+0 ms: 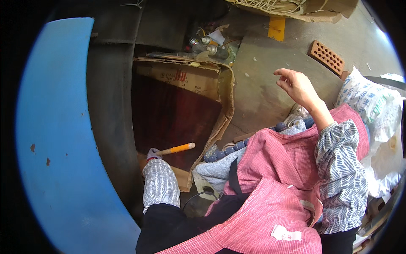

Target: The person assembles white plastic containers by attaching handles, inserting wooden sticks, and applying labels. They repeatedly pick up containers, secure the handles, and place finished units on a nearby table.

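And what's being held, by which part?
The left hand holds a wooden stick past its orange band, away from the free tip; the right hand holds nothing.

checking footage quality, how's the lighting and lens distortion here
Head view: the rust-flecked blue panel bows along the black fisheye rim; dim shadow fills the open brown cardboard box; the orange-banded wooden handle stands out brighter; glare whitens the upper right edge.
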A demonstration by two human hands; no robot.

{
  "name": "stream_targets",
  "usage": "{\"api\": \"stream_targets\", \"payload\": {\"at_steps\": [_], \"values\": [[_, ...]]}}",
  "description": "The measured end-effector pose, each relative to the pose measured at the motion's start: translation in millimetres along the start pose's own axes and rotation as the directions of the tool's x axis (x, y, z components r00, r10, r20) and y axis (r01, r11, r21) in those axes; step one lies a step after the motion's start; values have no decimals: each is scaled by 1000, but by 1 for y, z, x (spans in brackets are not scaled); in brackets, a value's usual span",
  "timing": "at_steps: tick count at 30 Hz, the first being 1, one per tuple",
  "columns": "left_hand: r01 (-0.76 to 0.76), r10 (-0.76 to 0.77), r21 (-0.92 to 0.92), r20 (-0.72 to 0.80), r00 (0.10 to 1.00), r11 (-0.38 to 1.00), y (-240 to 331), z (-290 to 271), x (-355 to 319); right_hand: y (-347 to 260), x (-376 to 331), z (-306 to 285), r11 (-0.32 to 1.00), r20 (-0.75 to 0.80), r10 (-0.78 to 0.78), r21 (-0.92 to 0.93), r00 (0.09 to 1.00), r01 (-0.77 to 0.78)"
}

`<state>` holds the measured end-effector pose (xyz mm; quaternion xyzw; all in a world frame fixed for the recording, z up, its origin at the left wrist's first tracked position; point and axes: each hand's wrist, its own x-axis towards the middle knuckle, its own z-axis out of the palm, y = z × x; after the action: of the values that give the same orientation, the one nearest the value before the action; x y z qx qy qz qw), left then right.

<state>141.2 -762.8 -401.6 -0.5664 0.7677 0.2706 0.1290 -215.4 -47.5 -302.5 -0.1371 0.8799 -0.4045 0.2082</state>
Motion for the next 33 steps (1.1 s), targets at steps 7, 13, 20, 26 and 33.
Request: {"api": "stream_targets", "payload": {"at_steps": [7, 13, 20, 26, 33], "values": [[30, -62, -942, 10, 998, 335, 201, 116, -89, -3, -17, 1, 1000, -16, 25, -15, 1000, -26], [-108, 351, -903, 50, 935, 416, 375, 164, -173, -13, -44, 6, 993, -119, -69, 83, 990, 80], [43, 188, -974, 86, 978, 222, 398, 173, -125, -11, -53, 10, 984, 14, 14, 180, 1000, -16], [125, 312, -978, 172, 934, 166, 426, 226, -181, -27, -46, 32, 993, 235, -67, 107, 970, 43], [-750, 796, 414, 91, 598, 516, 329, 236, -99, 2, -38, 46, 992, 147, 124, -12, 981, -123]]}}
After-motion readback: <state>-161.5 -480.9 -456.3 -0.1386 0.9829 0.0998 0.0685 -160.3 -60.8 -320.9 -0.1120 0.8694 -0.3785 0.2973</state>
